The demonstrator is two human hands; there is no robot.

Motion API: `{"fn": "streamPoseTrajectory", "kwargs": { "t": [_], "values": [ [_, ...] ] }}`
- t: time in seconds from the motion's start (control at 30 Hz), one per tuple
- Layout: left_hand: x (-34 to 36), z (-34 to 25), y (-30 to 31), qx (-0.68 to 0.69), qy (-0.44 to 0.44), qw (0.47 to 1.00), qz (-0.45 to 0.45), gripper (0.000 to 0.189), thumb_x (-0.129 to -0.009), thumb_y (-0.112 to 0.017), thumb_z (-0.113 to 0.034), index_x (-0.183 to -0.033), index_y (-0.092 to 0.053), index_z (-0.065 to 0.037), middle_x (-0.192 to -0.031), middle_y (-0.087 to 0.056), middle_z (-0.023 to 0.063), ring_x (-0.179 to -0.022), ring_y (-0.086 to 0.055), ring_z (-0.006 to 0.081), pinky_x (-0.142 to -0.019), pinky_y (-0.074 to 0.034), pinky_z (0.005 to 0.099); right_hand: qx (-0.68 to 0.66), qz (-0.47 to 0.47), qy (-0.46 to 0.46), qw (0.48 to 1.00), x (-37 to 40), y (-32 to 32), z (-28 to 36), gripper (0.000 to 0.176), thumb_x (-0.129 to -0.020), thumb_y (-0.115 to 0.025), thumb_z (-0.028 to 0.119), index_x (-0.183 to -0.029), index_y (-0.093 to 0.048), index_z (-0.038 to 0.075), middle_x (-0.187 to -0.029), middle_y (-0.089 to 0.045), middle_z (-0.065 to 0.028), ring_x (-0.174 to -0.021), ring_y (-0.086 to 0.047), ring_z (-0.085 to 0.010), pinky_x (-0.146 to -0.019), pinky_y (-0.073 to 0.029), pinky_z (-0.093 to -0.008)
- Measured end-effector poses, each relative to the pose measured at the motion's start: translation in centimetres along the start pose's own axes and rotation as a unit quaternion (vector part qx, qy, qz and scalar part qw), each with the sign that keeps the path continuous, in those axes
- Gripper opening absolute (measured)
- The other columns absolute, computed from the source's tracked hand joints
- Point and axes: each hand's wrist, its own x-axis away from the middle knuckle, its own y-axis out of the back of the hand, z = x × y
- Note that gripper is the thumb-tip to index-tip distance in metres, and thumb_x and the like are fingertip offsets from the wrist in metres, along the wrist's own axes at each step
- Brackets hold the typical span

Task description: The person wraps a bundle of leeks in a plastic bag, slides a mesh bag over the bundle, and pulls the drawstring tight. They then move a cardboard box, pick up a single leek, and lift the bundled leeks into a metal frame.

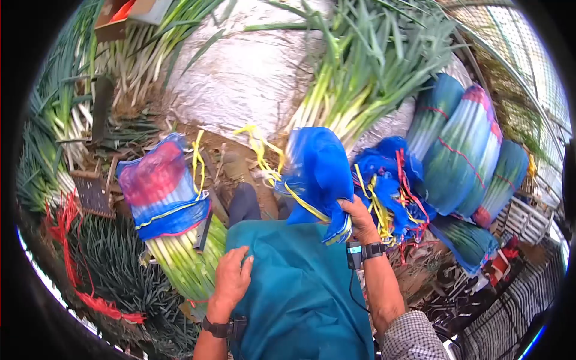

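My right hand point(360, 221) grips the lower edge of a blue mesh bag point(319, 174) with yellow drawstrings, held above my lap. Beside it on the right lies a heap of more blue mesh bags point(390, 171) with yellow and red strings. My left hand point(233, 276) is empty, its fingers stretched out and slightly apart, at the edge of a bundle of leeks point(180, 258). The white ends of that bundle are covered by a blue and red mesh bag point(159, 186); the pale green stalks stick out toward me.
Loose leeks point(360, 72) lie on a silvery sheet point(240, 66) ahead. Several bagged leek bundles point(459, 150) are stacked at the right. More leeks point(54, 120), red twine point(66, 240) and a cardboard box point(114, 24) are on the left. A teal apron point(294, 288) covers my lap.
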Motion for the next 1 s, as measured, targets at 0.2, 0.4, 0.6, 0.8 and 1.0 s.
{"fn": "streamPoseTrajectory", "kwargs": {
  "t": [0.2, 0.4, 0.6, 0.8, 1.0],
  "values": [
    [0.3, 0.0, -2.5, 0.027, 0.017, 0.998, 0.056, 0.023, -0.090, -0.065, -0.011, -0.111, -0.066, 0.001, -0.097, -0.066, 0.0200, -0.092, -0.063, 0.0401, -0.081, -0.049, 0.0470, 0.138, -0.146, 0.067, 0.977, 10.7, 15.6, -5.4, 0.053, -0.081, -0.071, 0.008, -0.131, -0.058, 0.003, -0.117, -0.066, -0.0061, -0.105, -0.063, -0.0178, -0.093, -0.050, -0.0308],
    [3.2, 4.6, -2.7, 0.066, 0.099, 0.992, 0.045, 0.031, -0.095, -0.062, -0.021, -0.117, -0.066, 0.000, -0.112, -0.068, 0.0222, -0.102, -0.066, 0.0374, -0.090, -0.051, 0.0426, 0.526, -0.320, -0.230, 0.754, 21.2, 30.6, -11.9, 0.061, -0.087, -0.068, 0.055, -0.118, -0.068, 0.002, -0.099, -0.074, -0.0116, -0.087, -0.067, -0.0281, -0.077, -0.052, -0.0451],
    [9.7, 11.5, -2.8, 0.184, 0.292, 0.938, -0.007, 0.035, -0.096, -0.059, -0.025, -0.118, -0.066, 0.001, -0.109, -0.071, 0.0196, -0.100, -0.069, 0.0325, -0.088, -0.052, 0.0387, 0.416, -0.258, -0.154, 0.858, 16.0, 28.2, -15.6, 0.024, -0.087, -0.067, 0.019, -0.087, -0.068, -0.005, -0.065, -0.060, -0.0038, -0.059, -0.057, -0.0183, -0.055, -0.046, -0.0344],
    [18.8, 14.1, -8.4, 0.293, 0.389, 0.873, 0.042, 0.042, -0.099, -0.055, -0.034, -0.121, -0.066, 0.001, -0.115, -0.070, 0.0177, -0.107, -0.066, 0.0259, -0.093, -0.050, 0.0374, 0.521, -0.060, 0.070, 0.849, 1.6, 6.2, -5.8, 0.025, -0.095, -0.059, 0.022, -0.098, -0.068, -0.001, -0.082, -0.065, -0.0028, -0.074, -0.056, -0.0104, -0.063, -0.047, -0.0314],
    [23.7, 16.0, -19.3, 0.521, 0.444, 0.725, 0.074, 0.050, -0.104, -0.048, -0.040, -0.128, -0.063, 0.002, -0.123, -0.067, 0.0119, -0.109, -0.061, 0.0191, -0.095, -0.048, 0.0350, 0.588, 0.117, 0.204, 0.774, -7.7, -17.2, -4.2, 0.031, -0.093, -0.061, 0.014, -0.117, -0.067, -0.004, -0.106, -0.072, -0.0203, -0.100, -0.070, -0.0289, -0.090, -0.052, -0.0341]
  ]
}}
